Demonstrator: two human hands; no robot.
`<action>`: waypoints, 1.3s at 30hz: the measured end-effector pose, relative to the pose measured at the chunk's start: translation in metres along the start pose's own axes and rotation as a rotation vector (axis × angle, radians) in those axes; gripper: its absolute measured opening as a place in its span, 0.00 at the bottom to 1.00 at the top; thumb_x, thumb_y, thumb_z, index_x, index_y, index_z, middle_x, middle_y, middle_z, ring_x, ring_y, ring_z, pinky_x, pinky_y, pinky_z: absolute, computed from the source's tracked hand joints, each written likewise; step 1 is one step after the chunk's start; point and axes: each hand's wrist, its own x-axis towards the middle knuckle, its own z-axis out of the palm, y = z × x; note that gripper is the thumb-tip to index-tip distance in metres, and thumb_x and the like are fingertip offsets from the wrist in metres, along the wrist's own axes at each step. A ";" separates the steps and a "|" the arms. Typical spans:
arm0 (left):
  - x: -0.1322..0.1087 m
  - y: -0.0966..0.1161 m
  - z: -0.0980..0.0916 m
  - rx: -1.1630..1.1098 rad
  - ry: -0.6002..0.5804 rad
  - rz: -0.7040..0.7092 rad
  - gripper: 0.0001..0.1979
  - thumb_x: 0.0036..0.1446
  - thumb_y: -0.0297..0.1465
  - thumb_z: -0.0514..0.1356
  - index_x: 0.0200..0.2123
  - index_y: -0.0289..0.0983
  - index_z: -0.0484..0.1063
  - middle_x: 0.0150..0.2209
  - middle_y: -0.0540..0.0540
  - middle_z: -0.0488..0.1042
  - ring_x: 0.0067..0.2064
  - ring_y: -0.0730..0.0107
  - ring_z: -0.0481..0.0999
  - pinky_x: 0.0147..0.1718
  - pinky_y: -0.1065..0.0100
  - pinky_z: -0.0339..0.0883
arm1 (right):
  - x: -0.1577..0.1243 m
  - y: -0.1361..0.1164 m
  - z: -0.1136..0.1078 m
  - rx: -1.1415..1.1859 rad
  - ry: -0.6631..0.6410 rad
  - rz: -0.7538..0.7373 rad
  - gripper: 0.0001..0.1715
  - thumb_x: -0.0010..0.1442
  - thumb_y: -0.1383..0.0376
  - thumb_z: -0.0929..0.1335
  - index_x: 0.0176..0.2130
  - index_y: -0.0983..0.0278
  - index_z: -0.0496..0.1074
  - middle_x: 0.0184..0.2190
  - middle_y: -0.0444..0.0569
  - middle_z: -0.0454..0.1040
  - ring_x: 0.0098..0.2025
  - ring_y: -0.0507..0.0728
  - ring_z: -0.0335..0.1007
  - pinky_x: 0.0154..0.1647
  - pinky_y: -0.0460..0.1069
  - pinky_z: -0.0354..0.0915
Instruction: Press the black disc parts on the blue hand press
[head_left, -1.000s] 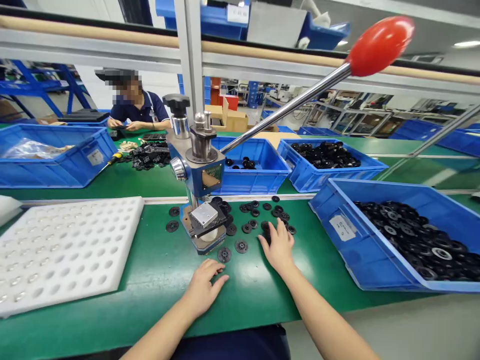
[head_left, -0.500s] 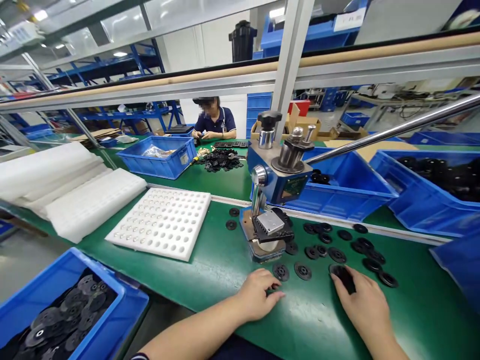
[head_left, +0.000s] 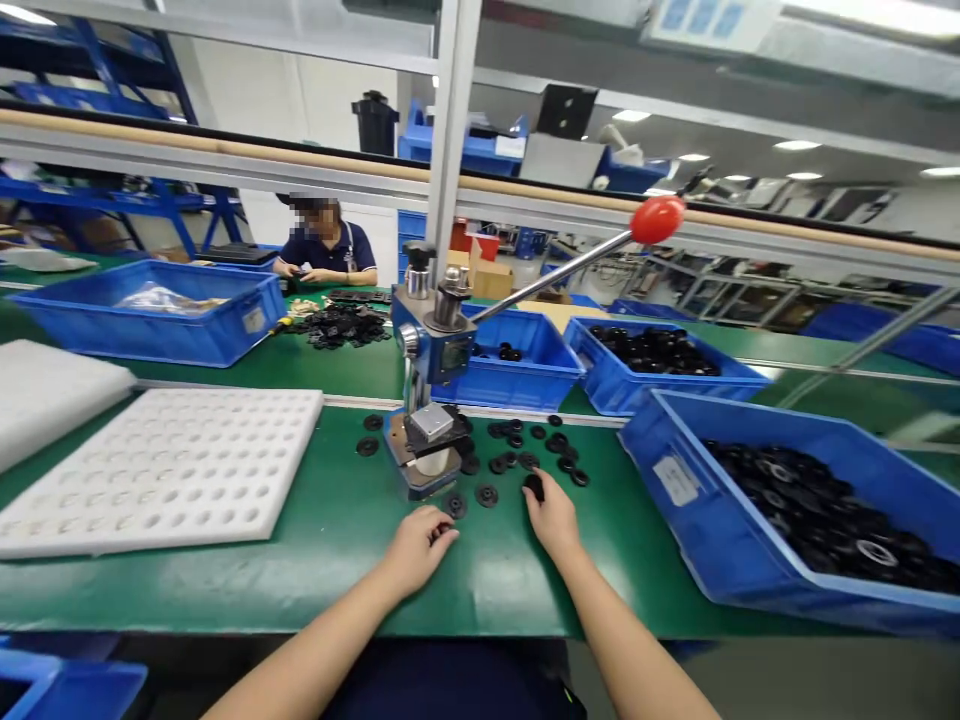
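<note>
My right hand (head_left: 553,515) grips a black round disc (head_left: 534,487) by its edge, just above the green bench. My left hand (head_left: 418,548) rests on the bench in front of the press, its fingers curled; a dark spot shows between thumb and fingers, too small to make out. Close to its fingertips lies a black ribbed disc (head_left: 455,505), with another black disc (head_left: 487,495) to the right. Behind them stands a hand press (head_left: 433,350) with a red-knobbed lever (head_left: 657,219). A metal block (head_left: 433,421) sits on a black plate at its base.
A white foam tray (head_left: 259,455) with rows of holes lies left. Blue bins (head_left: 671,500) of black parts stand right and behind the press. More discs (head_left: 557,442) are scattered right of the press. Across the bench a person (head_left: 326,245) handles small parts.
The camera view has swung right, bringing the lever's red knob and the large right bin into sight. The right hand still holds its disc; the left hand's fingers remain curled.
</note>
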 end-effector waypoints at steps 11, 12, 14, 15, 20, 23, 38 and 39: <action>0.000 0.006 -0.014 0.083 0.023 0.005 0.08 0.61 0.34 0.60 0.33 0.37 0.77 0.28 0.47 0.76 0.28 0.68 0.74 0.31 0.68 0.71 | 0.005 -0.006 0.009 0.044 -0.053 0.162 0.22 0.61 0.63 0.67 0.55 0.61 0.70 0.49 0.54 0.78 0.51 0.60 0.76 0.53 0.55 0.70; 0.000 0.004 -0.013 0.094 0.032 0.000 0.09 0.61 0.35 0.59 0.33 0.37 0.77 0.28 0.47 0.75 0.28 0.68 0.74 0.31 0.68 0.70 | 0.005 -0.006 0.008 0.051 -0.055 0.172 0.22 0.61 0.63 0.68 0.55 0.61 0.70 0.49 0.53 0.78 0.50 0.60 0.76 0.53 0.54 0.70; -0.002 0.001 -0.013 0.113 0.053 -0.009 0.11 0.62 0.36 0.58 0.34 0.37 0.77 0.28 0.46 0.76 0.29 0.67 0.74 0.31 0.67 0.70 | 0.005 -0.006 0.007 0.059 -0.058 0.190 0.22 0.62 0.64 0.68 0.55 0.61 0.70 0.47 0.52 0.78 0.50 0.60 0.76 0.52 0.54 0.70; -0.003 -0.001 -0.013 0.120 0.062 -0.012 0.11 0.63 0.37 0.58 0.34 0.37 0.77 0.29 0.46 0.76 0.29 0.67 0.74 0.31 0.67 0.70 | 0.005 -0.006 0.007 0.062 -0.059 0.197 0.21 0.62 0.64 0.68 0.55 0.61 0.70 0.47 0.52 0.78 0.49 0.59 0.76 0.52 0.55 0.70; -0.009 -0.005 -0.015 0.135 0.084 -0.010 0.13 0.62 0.39 0.57 0.34 0.37 0.76 0.29 0.45 0.76 0.30 0.65 0.74 0.34 0.64 0.70 | 0.000 -0.005 0.003 0.059 -0.066 0.203 0.19 0.67 0.57 0.67 0.53 0.65 0.70 0.47 0.51 0.75 0.45 0.56 0.74 0.49 0.56 0.72; -0.010 -0.001 -0.019 0.139 0.093 -0.004 0.13 0.62 0.39 0.56 0.32 0.37 0.76 0.28 0.46 0.75 0.29 0.64 0.74 0.32 0.64 0.69 | -0.002 -0.008 0.000 0.060 -0.072 0.193 0.19 0.67 0.57 0.67 0.52 0.65 0.70 0.49 0.51 0.73 0.46 0.55 0.73 0.47 0.55 0.73; -0.008 0.017 -0.026 0.113 0.083 -0.029 0.14 0.59 0.40 0.55 0.30 0.40 0.75 0.26 0.46 0.74 0.28 0.62 0.74 0.30 0.62 0.71 | -0.003 -0.025 -0.009 -0.073 -0.078 0.125 0.17 0.67 0.57 0.67 0.51 0.64 0.71 0.49 0.51 0.73 0.45 0.55 0.73 0.47 0.55 0.73; -0.008 0.020 -0.027 0.108 0.087 -0.034 0.13 0.59 0.40 0.55 0.29 0.40 0.75 0.26 0.46 0.74 0.28 0.62 0.74 0.30 0.62 0.71 | -0.003 -0.028 -0.011 -0.092 -0.070 0.106 0.17 0.67 0.57 0.67 0.51 0.65 0.71 0.48 0.51 0.73 0.45 0.55 0.73 0.47 0.54 0.73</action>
